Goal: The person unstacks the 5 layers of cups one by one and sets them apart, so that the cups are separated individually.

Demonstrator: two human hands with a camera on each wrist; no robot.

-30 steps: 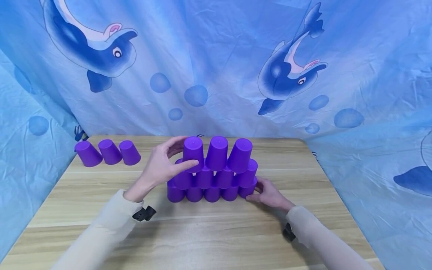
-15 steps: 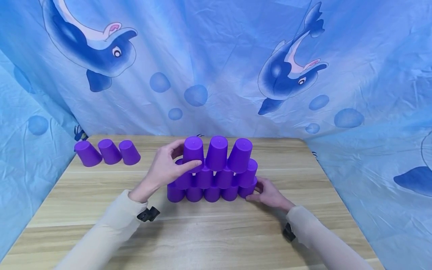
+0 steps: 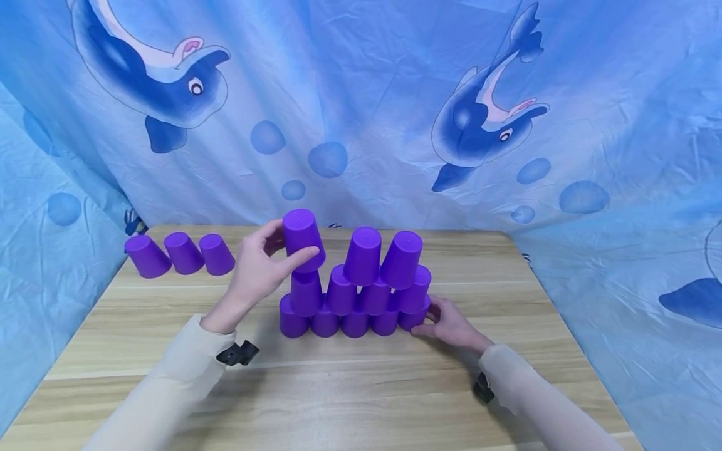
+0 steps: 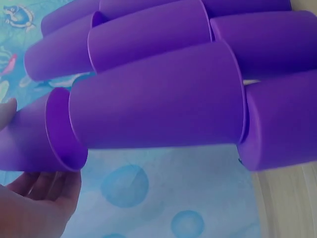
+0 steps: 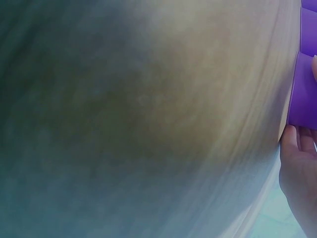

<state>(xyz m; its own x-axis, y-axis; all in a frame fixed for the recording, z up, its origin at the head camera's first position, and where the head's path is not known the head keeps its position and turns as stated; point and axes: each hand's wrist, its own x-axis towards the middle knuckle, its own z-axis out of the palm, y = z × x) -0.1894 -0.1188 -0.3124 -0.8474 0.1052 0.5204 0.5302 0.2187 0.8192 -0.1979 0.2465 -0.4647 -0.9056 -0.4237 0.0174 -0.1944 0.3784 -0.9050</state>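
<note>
My left hand (image 3: 254,269) holds an upside-down purple cup (image 3: 303,237) between thumb and fingers, above the left end of a stack of purple cups. In the left wrist view the held cup (image 4: 25,136) shows its open mouth close to the base of the second-row cup (image 4: 158,99); whether they touch I cannot tell. Two cups form the top row, one of them the middle cup (image 3: 363,257). At the stack's lower right, my right hand (image 3: 448,322) grips the end cup of the bottom row (image 3: 410,319), thumb in front and fingers behind.
Three more upside-down purple cups (image 3: 183,254) stand at the table's back left. The wooden table (image 3: 338,394) ends at a blue curtain (image 3: 372,125) printed with dolphins, which also hangs along both sides.
My left hand has lifted the left top-row cup and moved it up and to the left, leaving a gap beside the middle cup. The right hand has stayed in place.
</note>
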